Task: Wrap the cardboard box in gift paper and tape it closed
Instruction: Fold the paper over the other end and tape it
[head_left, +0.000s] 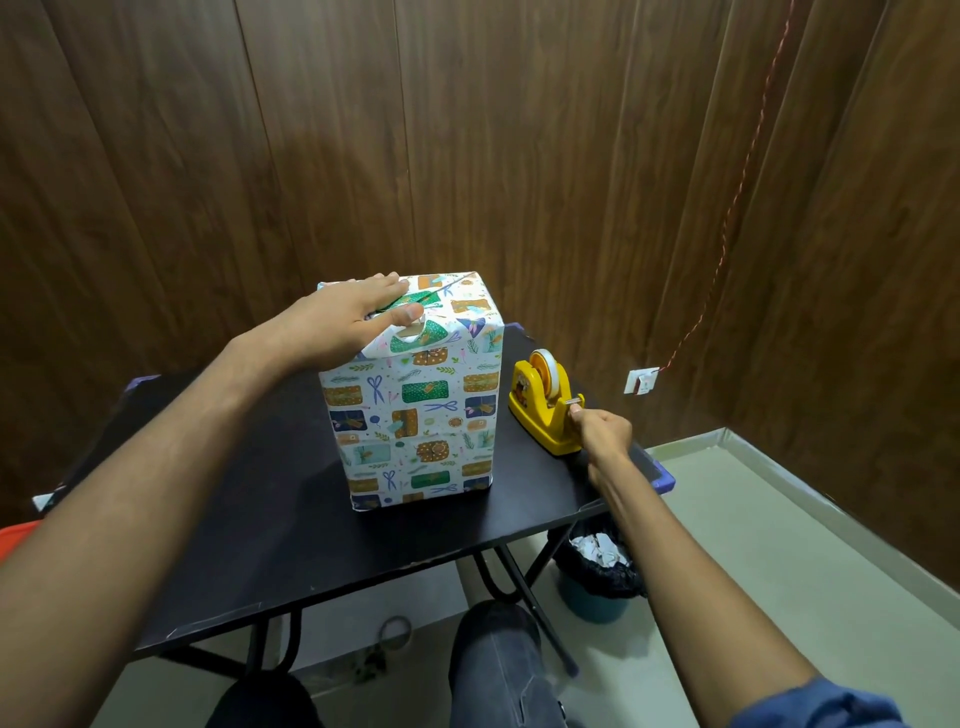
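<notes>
On top of the wrapped box (415, 410) our left hand (340, 319) lies flat, fingers straight and thumb stretched toward the centre, pressing the folded end flaps of gift paper (462, 312) down against the cardboard. Our right hand (602, 431) reaches out to the yellow tape dispenser (545, 410), fingers curled and pinching at its cutter end, where we judge the free end of the tape (546, 371) sits; the strip itself is too thin to make out.

To do this step well, we think the left palm should keep its weight on the flaps so the folds do not spring open while only one hand is free. A small gap shows near the thumb where bare cardboard peeks through, so the next strip ought to bridge that spot. We would draw the tape out level, then snap it down across the blade, keeping the dispenser steady on the worktop (249, 530). A piece long enough to cross the seam and grip paper on both sides should hold.

The box stands upright near the middle of the black worktop, with the dispenser just beside it on our right, close to the edge.

Counting: two hands, one wrapped box, one dispenser carrying one roll. Below the worktop, one bin (597, 577) lined with a dark bag holds crumpled paper scraps. Something small lies on the floor between the legs, too blurred to name.
</notes>
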